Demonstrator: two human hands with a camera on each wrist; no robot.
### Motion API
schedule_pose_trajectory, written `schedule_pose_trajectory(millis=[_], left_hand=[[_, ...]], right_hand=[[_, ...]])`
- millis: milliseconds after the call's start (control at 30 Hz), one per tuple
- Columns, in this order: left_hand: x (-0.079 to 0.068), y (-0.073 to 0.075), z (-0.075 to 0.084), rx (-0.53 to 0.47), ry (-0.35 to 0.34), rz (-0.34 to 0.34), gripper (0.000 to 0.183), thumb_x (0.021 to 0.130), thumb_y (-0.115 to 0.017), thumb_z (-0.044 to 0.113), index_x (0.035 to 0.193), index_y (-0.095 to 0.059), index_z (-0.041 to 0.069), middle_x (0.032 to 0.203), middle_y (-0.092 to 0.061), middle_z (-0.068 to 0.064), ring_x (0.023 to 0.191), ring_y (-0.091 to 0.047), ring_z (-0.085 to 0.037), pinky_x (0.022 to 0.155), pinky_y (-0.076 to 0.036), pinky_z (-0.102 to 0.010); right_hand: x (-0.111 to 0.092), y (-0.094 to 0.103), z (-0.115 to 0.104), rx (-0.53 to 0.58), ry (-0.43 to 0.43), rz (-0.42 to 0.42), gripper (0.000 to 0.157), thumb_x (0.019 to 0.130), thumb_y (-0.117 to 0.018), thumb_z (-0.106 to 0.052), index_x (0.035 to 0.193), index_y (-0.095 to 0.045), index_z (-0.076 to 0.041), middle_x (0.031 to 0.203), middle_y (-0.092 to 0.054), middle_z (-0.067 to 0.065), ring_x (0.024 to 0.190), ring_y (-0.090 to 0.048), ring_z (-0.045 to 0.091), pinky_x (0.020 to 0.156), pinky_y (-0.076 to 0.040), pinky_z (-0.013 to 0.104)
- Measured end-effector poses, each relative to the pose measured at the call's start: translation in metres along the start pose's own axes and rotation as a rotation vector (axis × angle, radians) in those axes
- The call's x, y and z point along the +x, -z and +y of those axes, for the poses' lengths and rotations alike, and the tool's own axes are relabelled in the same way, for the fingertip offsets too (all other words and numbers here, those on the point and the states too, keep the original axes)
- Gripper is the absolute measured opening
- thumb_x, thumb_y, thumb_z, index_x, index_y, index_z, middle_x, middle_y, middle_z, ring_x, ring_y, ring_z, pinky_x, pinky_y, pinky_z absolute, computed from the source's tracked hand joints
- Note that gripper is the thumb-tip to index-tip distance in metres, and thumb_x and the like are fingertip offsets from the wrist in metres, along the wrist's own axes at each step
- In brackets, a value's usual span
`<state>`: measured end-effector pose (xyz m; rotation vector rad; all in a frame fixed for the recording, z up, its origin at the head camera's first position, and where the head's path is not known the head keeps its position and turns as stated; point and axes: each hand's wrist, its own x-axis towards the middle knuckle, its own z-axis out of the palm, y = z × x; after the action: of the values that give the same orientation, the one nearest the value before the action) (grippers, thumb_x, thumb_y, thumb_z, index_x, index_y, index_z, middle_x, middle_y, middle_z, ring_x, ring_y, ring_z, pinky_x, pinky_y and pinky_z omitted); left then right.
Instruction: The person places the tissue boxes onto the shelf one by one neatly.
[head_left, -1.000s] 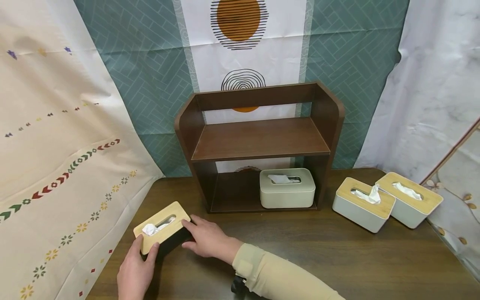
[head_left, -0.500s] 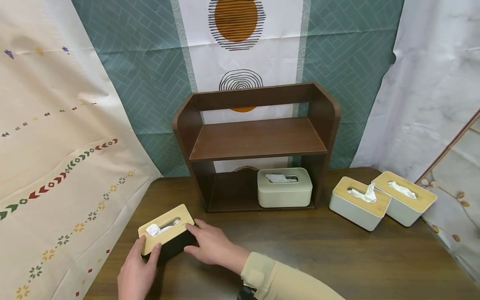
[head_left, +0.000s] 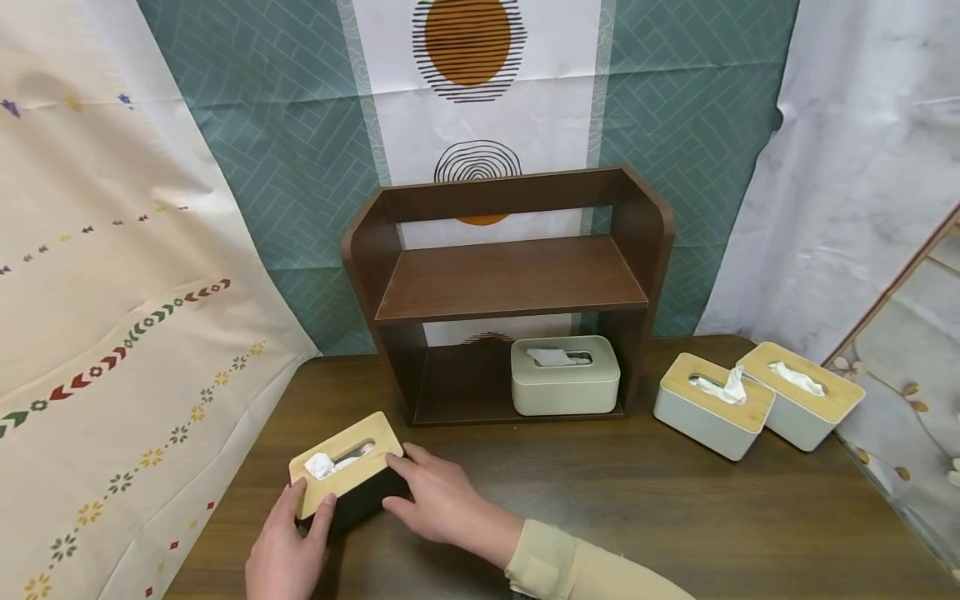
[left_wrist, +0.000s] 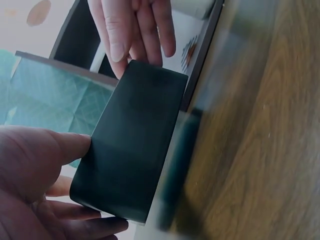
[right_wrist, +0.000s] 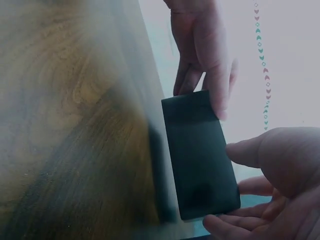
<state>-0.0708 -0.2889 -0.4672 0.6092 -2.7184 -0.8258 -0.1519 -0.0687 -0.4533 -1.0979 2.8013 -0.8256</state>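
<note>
Black tissue box (head_left: 362,486) shifted rightward, left hand (head_left: 289,548) and right hand (head_left: 437,502) gripping its ends

The black tissue box (head_left: 351,478) is moving rightward and slightly nearer the person, its lid turning a little clockwise in the head view; the left hand (head_left: 288,543) and right hand (head_left: 441,502) are travelling along, the right sleeve (head_left: 581,568) slipping lower.

The black rectangular plastic-look tissue box (head_left: 367,498) is smooth and satin-finished, with a pale wood-look lid (head_left: 345,478) and a crumpled white paper tissue (head_left: 320,467). The dark brown two-tier wood-look shelf (head_left: 513,273) is smooth; the brown wood-grain table (head_left: 562,492) has a low sheen.
</note>
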Motion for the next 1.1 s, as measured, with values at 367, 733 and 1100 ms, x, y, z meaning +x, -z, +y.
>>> schedule_pose_trajectory(millis=[367, 733, 1100], left_hand=[[-0.009, -0.001, 0.018, -0.002, -0.024, -0.033, 0.071, 0.110, -0.067, 0.047, 0.160, -0.049, -0.001, 0.166, -0.040, -0.036, 0.145, -0.047, -0.060, 0.107, -0.043, -0.078], [-0.021, -0.010, 0.035, -0.034, -0.077, -0.021, 0.068, 0.109, -0.069, 0.045, 0.160, -0.052, 0.002, 0.164, -0.045, -0.033, 0.143, -0.052, -0.057, 0.103, -0.045, -0.078], [-0.027, -0.024, 0.061, -0.042, -0.165, -0.004, 0.064, 0.108, -0.073, 0.040, 0.158, -0.057, 0.003, 0.162, -0.050, -0.032, 0.142, -0.055, -0.055, 0.102, -0.048, -0.077]], right_hand=[[-0.022, 0.014, 0.007, -0.002, -0.013, 0.045, 0.054, 0.108, -0.072, -0.040, 0.155, -0.065, -0.014, 0.159, -0.059, 0.017, 0.138, -0.065, 0.026, 0.102, -0.059, 0.045], [-0.047, 0.032, 0.017, -0.008, -0.008, 0.095, 0.052, 0.106, -0.076, -0.038, 0.152, -0.069, -0.014, 0.156, -0.062, 0.015, 0.132, -0.069, 0.026, 0.101, -0.060, 0.044], [-0.070, 0.048, 0.031, 0.008, -0.051, 0.128, 0.052, 0.106, -0.076, -0.039, 0.151, -0.069, -0.013, 0.155, -0.062, 0.017, 0.125, -0.072, 0.035, 0.098, -0.061, 0.051]])
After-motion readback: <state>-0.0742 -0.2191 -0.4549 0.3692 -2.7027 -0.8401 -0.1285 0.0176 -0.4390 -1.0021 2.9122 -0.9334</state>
